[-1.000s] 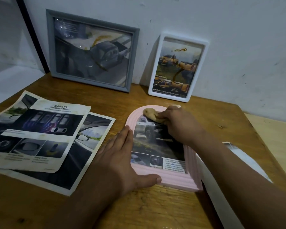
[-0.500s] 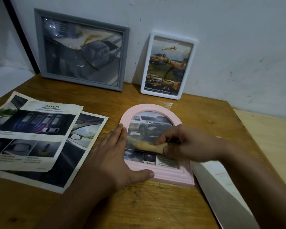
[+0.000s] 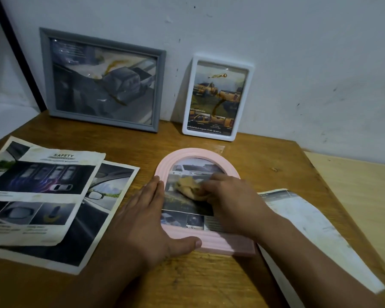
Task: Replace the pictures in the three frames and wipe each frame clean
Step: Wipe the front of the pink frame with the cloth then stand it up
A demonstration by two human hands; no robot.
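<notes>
Matt, grainy wood table [image 3: 265,156]. Soft tan cloth [image 3: 188,185] on a ridged pink frame [image 3: 218,244] with a glossy pane. Creased, stained paper sheets [image 3: 42,196].

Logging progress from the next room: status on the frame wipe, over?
Left hand flat, steadying pink frame. Right hand grips cloth on its glass. Grey frame and white frame stained, against wall. Nothing in the way.

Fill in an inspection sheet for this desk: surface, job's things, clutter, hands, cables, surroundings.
Surface: wooden table, scuffed.
Job's things: pink arched frame lies flat; grey frame and white frame lean on the wall, glass stained; printed sheets at left.
Clutter: loose paper at right.
Hands: left hand presses the pink frame's edge; right hand holds a tan cloth on its glass.
Cables: nothing seen.
Surroundings: marked white wall.
</notes>
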